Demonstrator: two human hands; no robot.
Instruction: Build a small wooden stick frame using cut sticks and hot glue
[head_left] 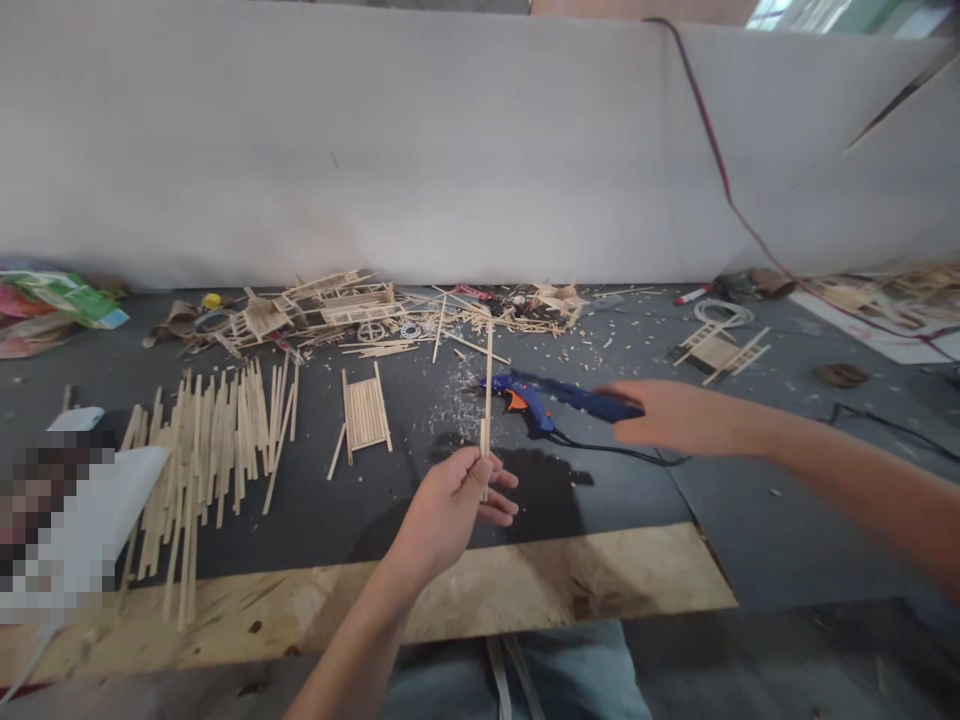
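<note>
Up front, the left hand [456, 500] had its grip pinched on a long stick [489, 375] and a shorter piece [484, 435] laid alongside, thumb pressing near the lower ends, the other fingers spread clear, perhaps to keep the pair lined up and the long end unobstructed. Over on the right, the right hand [671, 415] had its grip closed round the end of a dark blue tool [589, 400], blurred, possibly a cutter, though I couldn't be sure. Behind the raised sticks lay the glue gun [541, 414], its nozzle facing left towards white scraps [454, 398] on the table [757, 490], seemingly parked within easy reach. Left of centre sat a slatted panel [366, 415], flat and apart from the loose sticks [197, 420], which were fanned out roughly lengthwise, presumably for quick picking.
</note>
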